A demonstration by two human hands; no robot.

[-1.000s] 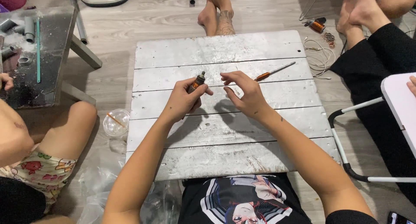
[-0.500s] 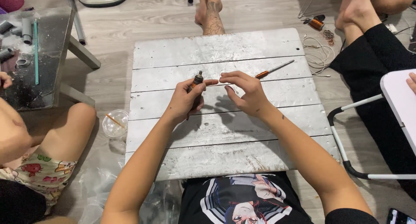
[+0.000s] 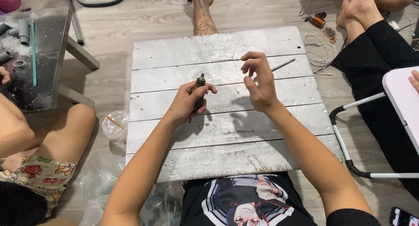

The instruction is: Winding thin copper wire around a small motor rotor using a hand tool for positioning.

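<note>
My left hand point(image 3: 188, 101) is closed around a small dark cylindrical part point(image 3: 200, 84) with a knob on top, held upright over a white plank board point(image 3: 227, 151). My right hand point(image 3: 259, 79) hovers to its right, fingers loosely curled and apart from the part, with nothing visible in them. A screwdriver point(image 3: 281, 65) with a thin metal shaft lies on the board just behind my right hand, partly hidden by the fingers.
A clear plastic cup point(image 3: 114, 125) stands on the floor left of the board. Other people sit at the left point(image 3: 48, 138), far side point(image 3: 203, 14) and right point(image 3: 384, 64). A dark low table point(image 3: 43, 55) with pipe pieces stands at left; wire point(image 3: 318, 51) and a copper spool point(image 3: 317, 20) lie at right.
My right hand has pulled away from the dark part to the right and lifted; one second ago its fingers met my left hand at the part. My left hand still holds it.
</note>
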